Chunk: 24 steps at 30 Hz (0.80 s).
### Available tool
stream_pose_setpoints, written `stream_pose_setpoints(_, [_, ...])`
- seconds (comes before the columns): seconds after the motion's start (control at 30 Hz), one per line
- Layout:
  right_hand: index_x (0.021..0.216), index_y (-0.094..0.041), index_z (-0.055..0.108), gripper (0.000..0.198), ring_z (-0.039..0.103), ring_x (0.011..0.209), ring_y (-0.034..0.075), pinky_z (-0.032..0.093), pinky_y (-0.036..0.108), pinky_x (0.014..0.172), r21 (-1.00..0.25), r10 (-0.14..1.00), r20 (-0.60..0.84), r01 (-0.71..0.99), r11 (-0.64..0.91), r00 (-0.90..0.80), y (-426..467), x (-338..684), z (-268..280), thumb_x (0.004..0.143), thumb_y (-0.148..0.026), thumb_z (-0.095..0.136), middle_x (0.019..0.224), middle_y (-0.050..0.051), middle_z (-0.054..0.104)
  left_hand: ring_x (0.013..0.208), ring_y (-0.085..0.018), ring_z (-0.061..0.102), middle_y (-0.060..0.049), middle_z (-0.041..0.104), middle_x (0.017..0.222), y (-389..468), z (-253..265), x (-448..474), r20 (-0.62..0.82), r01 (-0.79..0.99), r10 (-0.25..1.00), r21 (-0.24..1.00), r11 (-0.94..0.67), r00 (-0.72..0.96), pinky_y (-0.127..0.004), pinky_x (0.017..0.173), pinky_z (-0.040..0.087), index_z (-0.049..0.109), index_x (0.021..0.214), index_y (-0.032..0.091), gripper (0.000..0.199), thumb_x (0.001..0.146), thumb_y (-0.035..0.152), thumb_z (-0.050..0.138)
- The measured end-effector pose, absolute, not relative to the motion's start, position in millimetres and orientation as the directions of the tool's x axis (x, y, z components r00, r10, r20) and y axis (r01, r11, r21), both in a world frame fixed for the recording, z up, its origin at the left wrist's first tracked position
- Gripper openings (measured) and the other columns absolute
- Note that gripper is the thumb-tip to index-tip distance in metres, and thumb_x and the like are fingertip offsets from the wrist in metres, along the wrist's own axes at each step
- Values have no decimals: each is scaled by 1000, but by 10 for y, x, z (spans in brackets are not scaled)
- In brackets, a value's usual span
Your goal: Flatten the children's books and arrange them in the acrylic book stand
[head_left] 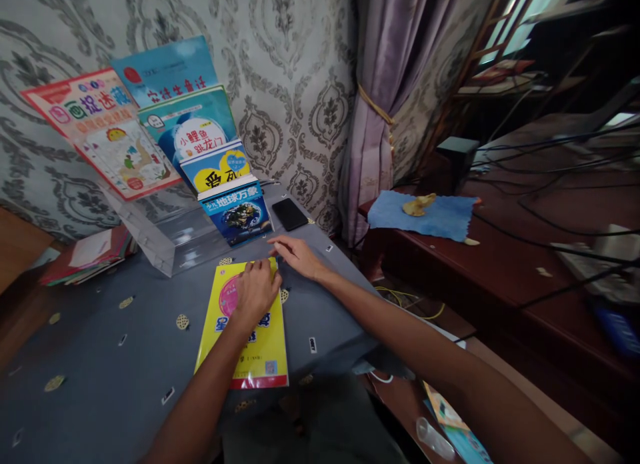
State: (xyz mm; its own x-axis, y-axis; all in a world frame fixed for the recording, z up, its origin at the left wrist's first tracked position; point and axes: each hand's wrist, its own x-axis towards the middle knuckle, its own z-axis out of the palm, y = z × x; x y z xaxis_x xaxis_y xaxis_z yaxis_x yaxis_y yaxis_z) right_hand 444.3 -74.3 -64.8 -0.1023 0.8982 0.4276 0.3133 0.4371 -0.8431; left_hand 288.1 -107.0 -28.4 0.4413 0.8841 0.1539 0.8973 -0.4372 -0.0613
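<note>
A yellow book (273, 317) with a pink circle and blue lettering lies on the grey patterned tablecloth. My left hand (257, 287) rests on its upper part, fingers laid over the cover near the top edge. Just past the book's top right corner is my right hand (296, 254), its fingers stretched towards the foot of the blue earth-picture book (243, 214). Whether those fingertips touch anything, I cannot tell. That blue book leans in a clear stepped display stand (155, 241), in front of a blue-and-yellow book (217, 167), a green-edged book (187, 127) and a tall blue book (170, 67).
A red-framed activity book (120, 134) fills the stand's left side. Behind my right hand lies a black phone (290, 214). Stacked books (90, 254) sit at the left. A dark red bench (500, 264) at right carries a blue cloth (450, 214) and loose cables.
</note>
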Motion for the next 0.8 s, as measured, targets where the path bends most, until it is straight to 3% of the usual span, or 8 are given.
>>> stream_pose_setpoints(0.2, [114, -19, 72, 29, 70, 87, 19, 48, 29, 79, -686, 900, 390, 590, 425, -194, -767, 4453, -619, 99, -25, 48, 101, 7, 78, 110, -34, 62, -16, 69, 113, -1062, -322, 2882, 131, 880, 870, -56, -472, 475, -45, 91, 51, 63, 114, 13, 31, 100, 34, 45])
stream_pose_setpoints(0.33, [112, -19, 73, 28, 69, 88, 19, 46, 27, 78, -643, 912, 350, 654, 399, -213, -775, 4449, -617, 99, -23, 49, 104, 7, 78, 125, -33, 56, -17, 64, 129, -1061, -295, 2666, 44, 805, 805, 25, -593, 592, -46, 104, 46, 61, 121, 13, 38, 100, 42, 48])
stream_pose_setpoints(0.43, [114, -19, 73, 28, 69, 86, 19, 45, 26, 76, -631, 916, 336, 670, 391, -218, -790, 4451, -604, 99, -24, 49, 103, 6, 78, 148, -32, 34, -15, 42, 158, -1194, -279, 2320, -78, 669, 667, 161, -725, 741, -50, 119, 32, 47, 144, 20, 63, 95, 59, 52])
stream_pose_setpoints(0.53, [114, -20, 74, 28, 69, 83, 18, 43, 26, 72, -612, 918, 325, 689, 388, -228, -800, 4449, -583, 99, -25, 51, 101, 6, 78, 154, -33, 21, -9, 25, 167, -1469, -301, 1947, -223, 586, 543, 265, -766, 810, -55, 123, 23, 36, 154, 30, 90, 80, 74, 63])
stream_pose_setpoints(0.6, [114, -20, 74, 27, 70, 83, 19, 43, 26, 72, -600, 919, 323, 702, 385, -228, -799, 4444, -578, 98, -25, 52, 100, 6, 79, 155, -35, 18, -8, 19, 168, -1675, -339, 1765, -277, 592, 528, 267, -761, 803, -59, 124, 19, 26, 158, 34, 100, 77, 74, 67])
stream_pose_setpoints(0.7, [115, -19, 73, 29, 71, 84, 20, 44, 27, 74, -589, 924, 316, 718, 371, -217, -787, 4433, -593, 98, -26, 51, 102, 7, 79, 155, -32, 15, -4, 14, 169, -1892, -416, 1641, -232, 621, 577, 236, -747, 783, -60, 124, 17, 15, 160, 38, 88, 89, 60, 63])
stream_pose_setpoints(0.8, [120, -21, 71, 32, 71, 91, 22, 47, 29, 79, -585, 921, 318, 717, 378, -227, -768, 4429, -638, 100, -28, 47, 107, 7, 78, 155, -31, 18, -4, 16, 169, -1940, -481, 1667, -156, 621, 601, 230, -749, 784, -60, 124, 20, 17, 160, 38, 77, 95, 57, 55])
